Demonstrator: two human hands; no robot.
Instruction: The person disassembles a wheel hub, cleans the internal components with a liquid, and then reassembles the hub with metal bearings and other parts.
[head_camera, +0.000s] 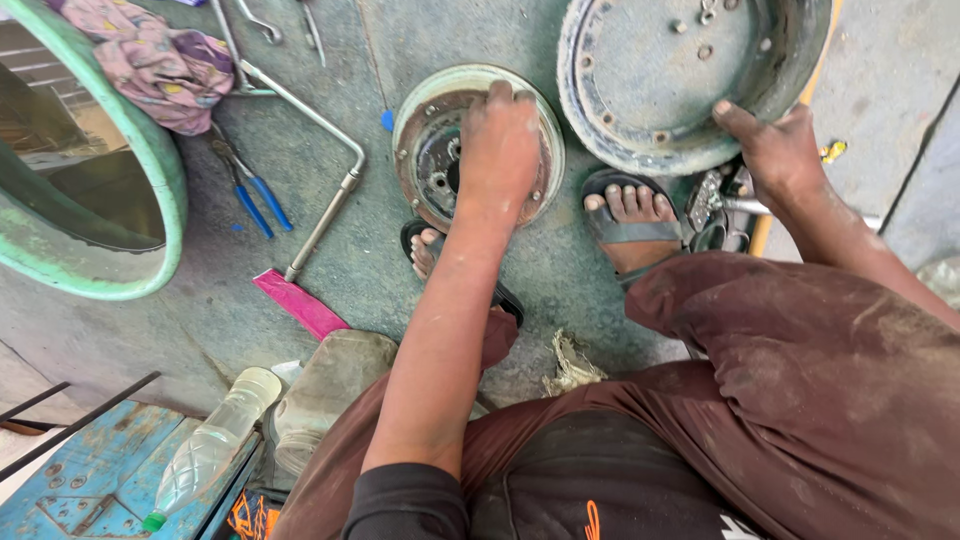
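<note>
I squat on a concrete floor, sandalled feet in view. My left hand (500, 150) lies palm down on a round, rusty brake drum (430, 150) that rests on the floor in front of me; the fingers curl over its far rim. My right hand (775, 145) rests on the lower edge of a large grey-green wheel rim (650, 70) at the upper right, fingers together against the metal. A few loose nuts (705, 15) sit inside the rim.
A green tub (150, 170) with a pink cloth (160, 60) stands at left. Blue-handled pliers (255, 195), a bent wheel wrench (320, 120) and a pink strip (300, 303) lie on the floor. A plastic bottle (215, 440) rests on a blue box (100, 480).
</note>
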